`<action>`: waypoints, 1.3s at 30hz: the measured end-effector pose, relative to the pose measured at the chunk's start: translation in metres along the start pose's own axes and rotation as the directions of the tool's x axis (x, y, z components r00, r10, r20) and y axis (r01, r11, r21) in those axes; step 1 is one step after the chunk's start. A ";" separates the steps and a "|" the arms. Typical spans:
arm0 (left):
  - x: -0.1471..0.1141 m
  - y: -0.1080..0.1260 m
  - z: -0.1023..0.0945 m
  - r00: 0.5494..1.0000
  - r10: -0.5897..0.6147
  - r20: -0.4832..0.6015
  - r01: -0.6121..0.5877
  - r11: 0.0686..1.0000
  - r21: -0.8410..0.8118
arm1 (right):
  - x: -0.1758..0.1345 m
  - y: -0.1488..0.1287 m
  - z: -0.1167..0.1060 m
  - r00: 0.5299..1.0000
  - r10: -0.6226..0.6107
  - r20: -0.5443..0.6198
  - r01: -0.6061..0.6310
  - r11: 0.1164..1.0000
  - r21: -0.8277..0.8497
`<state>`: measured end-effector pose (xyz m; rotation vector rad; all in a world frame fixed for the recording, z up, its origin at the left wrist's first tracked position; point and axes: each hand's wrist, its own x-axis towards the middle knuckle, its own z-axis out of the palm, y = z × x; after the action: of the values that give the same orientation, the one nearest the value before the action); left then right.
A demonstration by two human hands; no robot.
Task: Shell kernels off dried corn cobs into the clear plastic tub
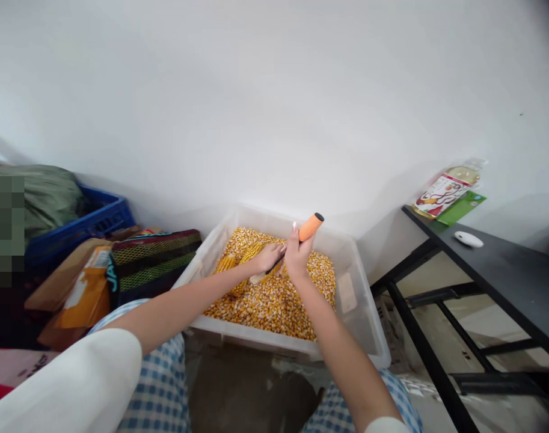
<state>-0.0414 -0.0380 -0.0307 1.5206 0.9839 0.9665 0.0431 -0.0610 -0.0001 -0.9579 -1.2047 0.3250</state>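
My right hand (pixel 296 258) is wrapped round an orange handle (pixel 311 227) with a black end cap, which points up and to the right. A dark, narrow part of this tool reaches down-left towards my left hand (pixel 269 257). That hand is closed over a corn cob, mostly hidden by the fingers; a pale, stripped-looking end (pixel 257 278) shows beneath it. Both hands are above the loose corn kernels (pixel 278 307) in a clear plastic bin (pixel 359 288). Beside my left hand, yellow corn cobs (pixel 225 263) lie on the kernels.
To the right stands a black table (pixel 504 264) with a bottle of yellowish liquid (pixel 445 189), a green packet (pixel 462 207) and a white oval object (pixel 468 239). On the left are a blue crate (pixel 103 207), a mesh-patterned bag (pixel 157 264) and cardboard. A white wall rises behind the bin.
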 end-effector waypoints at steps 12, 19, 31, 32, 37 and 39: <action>0.010 0.009 -0.024 0.986 0.166 -0.004 -0.164 0.981 0.106 | 0.020 -0.017 -0.010 0.985 0.127 -0.116 -0.097 0.967 0.234; 0.004 0.013 -0.024 0.997 0.041 0.062 -0.031 0.987 -0.161 | 0.013 -0.026 -0.006 0.998 -0.010 -0.069 0.025 0.978 0.208; 0.013 -0.006 -0.013 0.968 -0.218 0.122 0.246 0.745 -0.620 | -0.003 -0.023 -0.018 0.938 -0.326 0.116 0.307 0.938 0.159; 0.012 -0.004 -0.012 0.960 -0.250 0.123 0.269 0.725 -0.634 | -0.004 -0.024 -0.019 0.925 -0.359 0.121 0.339 0.927 0.160; 0.005 0.010 -0.008 0.919 -0.388 0.075 0.338 0.675 -0.656 | -0.006 -0.042 -0.024 0.801 -0.555 0.225 0.529 0.832 0.167; 0.000 0.018 -0.007 0.912 -0.408 0.049 0.339 0.678 -0.653 | -0.009 -0.050 -0.025 0.739 -0.602 0.302 0.599 0.793 0.115</action>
<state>-0.0465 -0.0382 -0.0116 0.6469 0.8532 0.9515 0.0493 -0.1072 0.0316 -0.4595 -1.7467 -0.0399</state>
